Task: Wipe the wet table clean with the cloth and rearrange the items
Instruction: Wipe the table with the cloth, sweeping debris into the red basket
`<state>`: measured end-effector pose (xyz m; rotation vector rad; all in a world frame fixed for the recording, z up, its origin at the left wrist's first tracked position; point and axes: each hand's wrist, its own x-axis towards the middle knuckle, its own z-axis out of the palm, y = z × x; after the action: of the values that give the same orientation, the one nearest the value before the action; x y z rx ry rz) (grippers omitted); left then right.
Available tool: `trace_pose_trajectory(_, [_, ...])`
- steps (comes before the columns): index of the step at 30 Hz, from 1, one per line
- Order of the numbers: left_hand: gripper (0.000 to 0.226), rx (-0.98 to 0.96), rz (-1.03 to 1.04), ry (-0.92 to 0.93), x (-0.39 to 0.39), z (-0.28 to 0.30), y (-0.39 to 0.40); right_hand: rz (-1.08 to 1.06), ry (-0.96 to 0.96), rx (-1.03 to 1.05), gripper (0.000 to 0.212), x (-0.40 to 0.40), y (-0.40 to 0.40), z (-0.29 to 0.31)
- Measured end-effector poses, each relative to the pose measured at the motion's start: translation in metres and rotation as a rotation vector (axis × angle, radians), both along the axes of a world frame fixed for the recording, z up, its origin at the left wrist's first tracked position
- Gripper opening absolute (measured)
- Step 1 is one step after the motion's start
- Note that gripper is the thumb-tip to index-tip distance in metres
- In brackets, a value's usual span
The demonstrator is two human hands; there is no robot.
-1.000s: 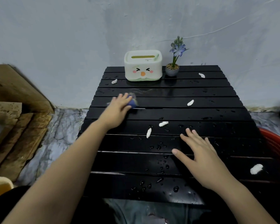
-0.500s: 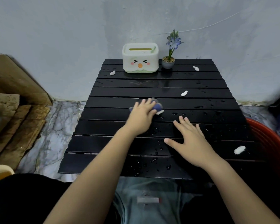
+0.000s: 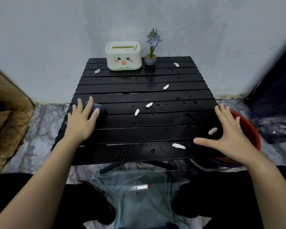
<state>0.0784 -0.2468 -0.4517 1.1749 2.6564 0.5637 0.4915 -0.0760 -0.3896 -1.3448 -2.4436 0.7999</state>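
table (image 3: 155, 96): black slatted top, slats run left-right, long axis roughly away from the person; wet, water drops mostly in the near-middle and on the right side.
cloth (image 3: 99, 109): dark blue, bunched up, on the left part of the table about mid-depth; mostly hidden under the fingers, so its shape and long axis are hard to make out.
left hand (image 3: 81, 121): palm down, fingers spread, pressing on the cloth; flat-hand press, not a closed fist grip.
right hand (image 3: 228, 131): fingers splayed wide, holding nothing; at the right edge of the table. Cannot tell if the palm touches the top.
white scraps: small pieces scattered on the top, one far-left (image 3: 97, 71), one far-right (image 3: 176, 64), one mid-right (image 3: 166, 86), two near centre (image 3: 149, 104) (image 3: 136, 112), one just beside the right hand (image 3: 212, 131), one near-front by the thumb (image 3: 178, 146). Material unclear.
tissue box (image 3: 123, 58): cream with a cartoon face, at the far edge, face side toward the person; slot on top, contents not visible.
flower pot (image 3: 150, 60): small grey pot just right of the box, upright, holds a blue flower stalk.
red basin (image 3: 248, 133): on the floor at the right of the table, partly hidden by the right hand and the table; inside not visible.
cut off: wooden boards (image 3: 5, 113) at the left, only partly in view.
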Motion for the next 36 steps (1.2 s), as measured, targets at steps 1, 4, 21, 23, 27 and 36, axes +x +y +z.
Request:
trace_pose_trajectory(1, [0.059, -0.051, -0.028, 0.097, 0.0, -0.009, -0.002, -0.033, -0.004, -0.031, 0.153, 0.011, 0.0, -0.002])
trace_pose_trajectory(4, [0.052, -0.043, 0.031, 0.195, 0.015, -0.02, 0.015, -0.141, 0.0, -0.182, 0.163, 0.04, 0.003, -0.007])
trace_pose_trajectory(21, [0.046, 0.137, -0.357, -0.002, 0.234, -0.002, 0.173, -0.149, 0.323, -0.386, 0.158, 0.066, 0.009, -0.04])
trace_pose_trajectory(23, [0.044, 0.232, -0.42, -0.267, 0.24, 0.009, 0.176, -0.147, 0.324, -0.384, 0.157, 0.066, 0.01, -0.041])
trace_pose_trajectory(27, [0.044, 0.514, -0.131, -0.488, 0.193, 0.025, 0.174, -0.162, 0.32, -0.349, 0.146, 0.063, 0.01, -0.041])
trace_pose_trajectory(36, [0.064, -0.043, 0.071, 0.211, 0.059, -0.027, 0.167, -0.178, 0.323, -0.331, 0.148, 0.063, 0.011, -0.044])
